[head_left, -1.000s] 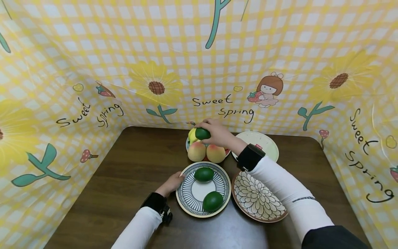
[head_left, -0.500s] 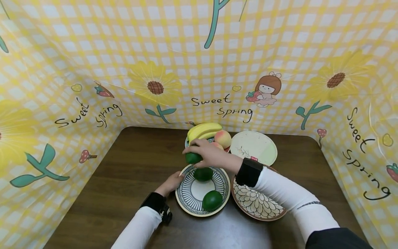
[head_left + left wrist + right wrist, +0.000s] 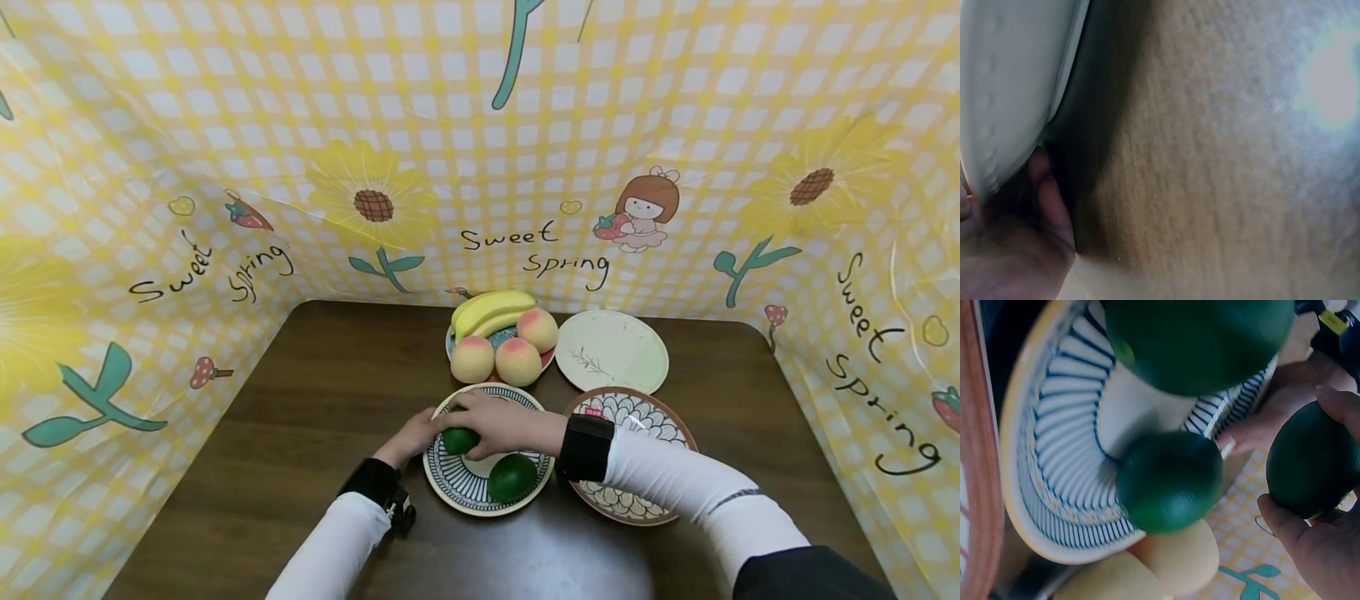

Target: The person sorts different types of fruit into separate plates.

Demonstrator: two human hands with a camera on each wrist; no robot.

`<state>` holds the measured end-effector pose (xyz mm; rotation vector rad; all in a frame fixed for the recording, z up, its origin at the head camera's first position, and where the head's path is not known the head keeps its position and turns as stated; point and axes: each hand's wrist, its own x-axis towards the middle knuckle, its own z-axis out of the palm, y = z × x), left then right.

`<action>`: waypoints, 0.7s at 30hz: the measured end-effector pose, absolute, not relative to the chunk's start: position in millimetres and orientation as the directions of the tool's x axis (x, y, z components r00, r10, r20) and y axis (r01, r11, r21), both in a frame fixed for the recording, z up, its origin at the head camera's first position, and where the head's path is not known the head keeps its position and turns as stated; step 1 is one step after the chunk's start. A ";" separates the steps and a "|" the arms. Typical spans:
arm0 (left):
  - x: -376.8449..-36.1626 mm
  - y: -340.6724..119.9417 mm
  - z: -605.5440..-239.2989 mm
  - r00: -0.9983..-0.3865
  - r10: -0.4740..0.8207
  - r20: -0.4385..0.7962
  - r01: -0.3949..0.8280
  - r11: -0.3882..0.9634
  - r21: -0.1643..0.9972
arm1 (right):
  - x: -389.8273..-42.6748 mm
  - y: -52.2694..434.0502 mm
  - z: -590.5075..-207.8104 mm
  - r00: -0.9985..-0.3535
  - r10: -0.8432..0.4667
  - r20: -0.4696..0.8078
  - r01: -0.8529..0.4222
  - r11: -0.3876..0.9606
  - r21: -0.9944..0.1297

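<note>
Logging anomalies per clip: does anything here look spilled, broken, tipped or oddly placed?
Nothing stands out. The right hand holds a green fruit over the striped plate, whose rim the left hand grips. The peaches and bananas sit piled tidily; the other plates lie flat.

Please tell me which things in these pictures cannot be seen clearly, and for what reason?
- Head view: third green avocado, hidden under the right hand.
- Left wrist view: striped ceramic plate, only its pale underside shows, cut by the frame edge.
- Left wrist view: dark wooden table, blurred, with glare.
- Right wrist view: peaches, cut off below.
</note>
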<state>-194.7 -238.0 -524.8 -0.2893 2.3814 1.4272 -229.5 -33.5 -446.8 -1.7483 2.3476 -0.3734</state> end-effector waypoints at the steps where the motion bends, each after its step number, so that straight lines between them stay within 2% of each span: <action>1: -194.5 -238.3 -525.0 -0.920 0.007 -0.392 -0.343 0.471 0.812 | -228.5 -34.0 -448.5 -0.286 -0.958 -0.013 -0.907 0.275 -0.318; 11: -194.6 -239.1 -525.7 -0.914 -0.011 -0.406 -0.354 0.509 0.784 | -223.7 -38.6 -463.9 -0.262 -0.958 -0.114 -0.907 0.285 -0.311; 21: -193.5 -239.9 -526.4 -0.920 0.004 -0.393 -0.340 0.494 0.800 | -223.3 -43.0 -472.7 -0.242 -0.958 -0.151 -0.917 0.277 -0.288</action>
